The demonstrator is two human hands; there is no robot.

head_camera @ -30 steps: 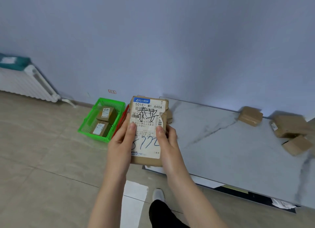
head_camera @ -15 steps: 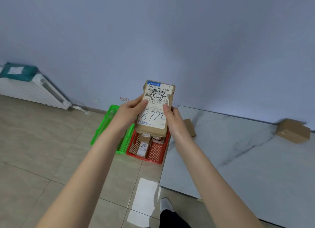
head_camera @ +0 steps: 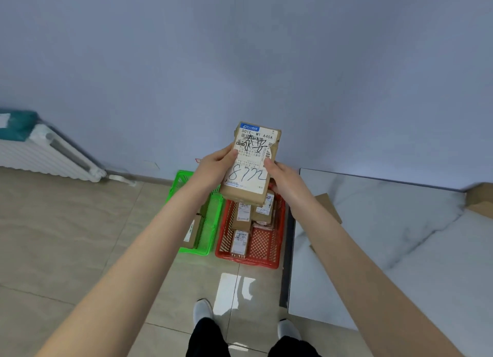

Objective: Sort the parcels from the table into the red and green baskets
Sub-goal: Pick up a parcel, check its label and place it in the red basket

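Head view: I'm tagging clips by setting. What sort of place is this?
Likely an ordinary room set up for parcel sorting: a radiator by the bare wall, a green basket and a red basket on the tiled floor, and a labelled parcel held over them.

A plain pale blue-grey wall (head_camera: 240, 50) fills the upper half. At its foot a narrow skirting strip (head_camera: 149, 179) meets a floor (head_camera: 66, 236) of large beige tiles with thin grout lines. A white ribbed radiator (head_camera: 45, 154) stands against the wall at the left, with a teal bundle (head_camera: 18, 122) on top. At the right, a table (head_camera: 413, 218) with a white, grey-veined top reaches the wall. A bright patch of reflected light (head_camera: 234, 290) lies on the floor by the table's near left corner.
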